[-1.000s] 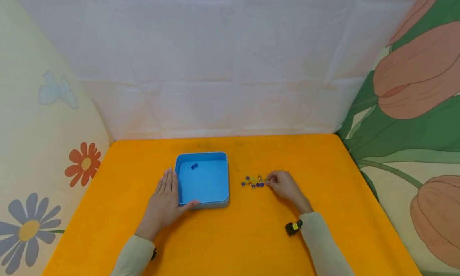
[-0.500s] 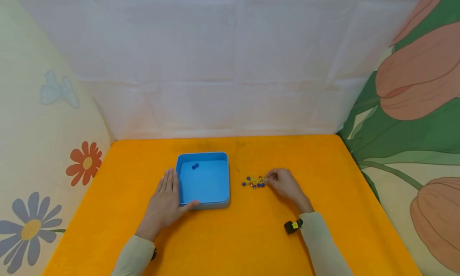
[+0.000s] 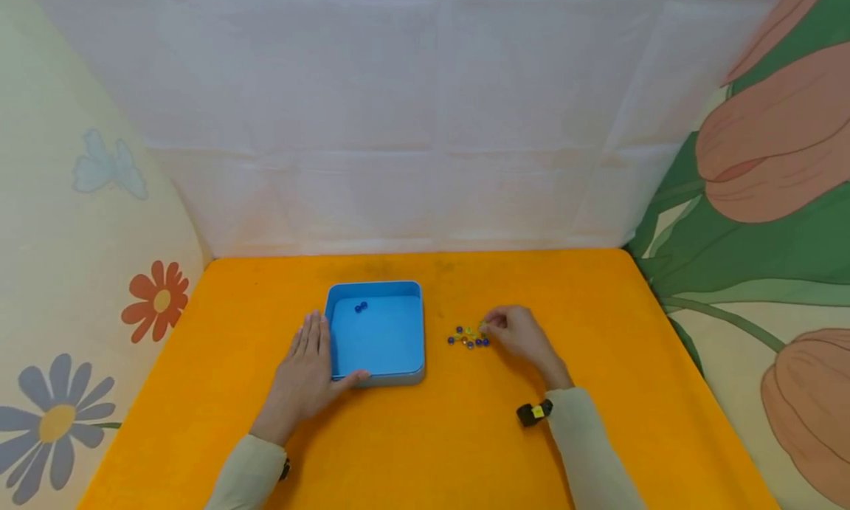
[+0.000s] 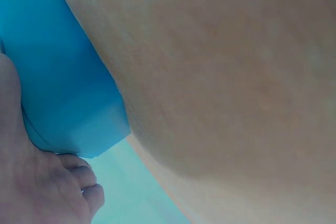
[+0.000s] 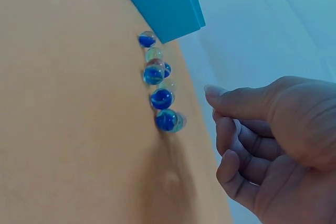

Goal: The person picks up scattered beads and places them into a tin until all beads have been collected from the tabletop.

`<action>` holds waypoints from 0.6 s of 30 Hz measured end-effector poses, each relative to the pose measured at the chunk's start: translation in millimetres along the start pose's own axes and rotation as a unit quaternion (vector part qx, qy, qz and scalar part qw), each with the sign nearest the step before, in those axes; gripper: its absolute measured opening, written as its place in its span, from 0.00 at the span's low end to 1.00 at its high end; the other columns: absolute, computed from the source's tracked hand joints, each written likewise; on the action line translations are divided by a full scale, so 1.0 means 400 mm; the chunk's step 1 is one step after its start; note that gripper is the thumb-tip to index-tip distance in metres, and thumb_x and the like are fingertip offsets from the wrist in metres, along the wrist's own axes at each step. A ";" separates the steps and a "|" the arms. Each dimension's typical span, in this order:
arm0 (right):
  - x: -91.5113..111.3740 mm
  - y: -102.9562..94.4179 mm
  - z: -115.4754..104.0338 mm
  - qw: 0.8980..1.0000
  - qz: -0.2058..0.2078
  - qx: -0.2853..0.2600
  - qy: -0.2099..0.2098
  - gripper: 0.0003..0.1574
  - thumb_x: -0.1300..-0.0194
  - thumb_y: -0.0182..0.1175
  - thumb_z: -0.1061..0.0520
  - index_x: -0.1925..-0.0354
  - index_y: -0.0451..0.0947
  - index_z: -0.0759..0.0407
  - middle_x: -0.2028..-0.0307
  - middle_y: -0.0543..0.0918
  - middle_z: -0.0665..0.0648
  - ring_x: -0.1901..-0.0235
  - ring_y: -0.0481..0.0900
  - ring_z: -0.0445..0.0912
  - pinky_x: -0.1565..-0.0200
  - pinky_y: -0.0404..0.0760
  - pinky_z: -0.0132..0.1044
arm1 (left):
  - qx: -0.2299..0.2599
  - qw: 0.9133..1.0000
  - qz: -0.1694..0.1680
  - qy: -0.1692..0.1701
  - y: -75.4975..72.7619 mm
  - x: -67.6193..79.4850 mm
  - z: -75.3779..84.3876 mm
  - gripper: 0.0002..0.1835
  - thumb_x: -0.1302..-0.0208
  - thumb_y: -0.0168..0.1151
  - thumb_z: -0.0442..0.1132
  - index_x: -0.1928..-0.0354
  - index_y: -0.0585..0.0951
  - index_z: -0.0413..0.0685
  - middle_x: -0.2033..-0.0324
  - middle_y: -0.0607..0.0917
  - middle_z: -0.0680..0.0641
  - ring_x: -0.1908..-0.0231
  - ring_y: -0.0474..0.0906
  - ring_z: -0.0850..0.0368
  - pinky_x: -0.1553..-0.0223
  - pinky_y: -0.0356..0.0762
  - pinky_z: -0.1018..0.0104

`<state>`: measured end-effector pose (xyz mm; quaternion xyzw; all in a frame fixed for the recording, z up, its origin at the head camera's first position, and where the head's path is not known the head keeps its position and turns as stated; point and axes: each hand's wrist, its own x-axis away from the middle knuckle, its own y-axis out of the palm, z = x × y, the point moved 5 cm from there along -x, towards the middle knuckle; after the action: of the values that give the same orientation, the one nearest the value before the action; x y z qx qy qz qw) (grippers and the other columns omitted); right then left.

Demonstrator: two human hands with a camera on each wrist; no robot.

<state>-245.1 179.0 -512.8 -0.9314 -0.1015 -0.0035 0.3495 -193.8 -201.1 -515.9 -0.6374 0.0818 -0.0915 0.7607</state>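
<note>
The left hand lies straight-fingered along the left side of a shallow blue box, its thumb set apart over the near rim. That two-sided contact, round one corner, probably steadies the box without gripping it. The right hand is curled at the marbles, thumb and forefinger tips brought together at their far right edge. A yellowish spot shows at those tips from the head, but whether a marble is pinched there I cannot tell. Such a tip hold would suit small, round things lying close together.

The hands are well apart, with the box and loose marbles between them on the orange surface. The marbles lie bunched just right of the box, likely within easy reach. Two dark blue marbles sit side by side inside, toward its far left.

Only the head view shows that pair and the whole layout. The right wrist view adds coloured swirls inside clear marbles and the palm side of the curled fingers. The left wrist view, mostly filled by skin, shows blue box wall up close but no marbles.
</note>
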 end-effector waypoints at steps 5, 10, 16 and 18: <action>-0.009 0.005 -0.022 1.000 0.001 -0.012 -0.009 0.11 0.28 0.68 0.55 0.54 0.88 0.61 0.61 0.89 0.57 0.64 0.84 0.44 0.58 0.87 0.42 | -0.001 1.000 -0.001 0.001 0.001 -0.001 -0.002 0.71 0.39 0.56 0.82 0.19 0.48 0.26 0.18 0.49 0.26 0.18 0.48 0.27 0.19 0.51 0.35; -0.020 0.011 -0.051 1.000 -0.001 -0.018 -0.017 0.11 0.27 0.68 0.55 0.53 0.88 0.61 0.62 0.89 0.56 0.65 0.83 0.43 0.60 0.86 0.39 | -0.005 1.000 0.001 0.003 0.001 -0.001 -0.003 0.71 0.39 0.55 0.82 0.19 0.48 0.25 0.18 0.49 0.25 0.18 0.48 0.26 0.19 0.52 0.35; -0.034 0.021 -0.072 1.000 0.002 -0.013 -0.006 0.12 0.27 0.68 0.54 0.52 0.88 0.59 0.61 0.89 0.55 0.64 0.83 0.43 0.60 0.85 0.39 | -0.003 1.000 -0.002 0.002 0.004 -0.003 -0.001 0.71 0.39 0.55 0.82 0.19 0.47 0.26 0.18 0.48 0.26 0.18 0.47 0.27 0.19 0.51 0.35; -0.038 0.027 -0.078 1.000 0.000 -0.012 -0.001 0.12 0.27 0.67 0.54 0.51 0.88 0.59 0.60 0.89 0.55 0.64 0.84 0.43 0.60 0.86 0.38 | -0.003 1.000 -0.002 0.001 0.005 -0.002 -0.002 0.71 0.39 0.55 0.82 0.19 0.47 0.26 0.18 0.48 0.26 0.18 0.47 0.27 0.19 0.52 0.35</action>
<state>-256.0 147.8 -497.3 -0.9356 -0.1017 -0.0033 0.3382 -194.8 -201.1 -518.0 -0.6396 0.0817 -0.0939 0.7586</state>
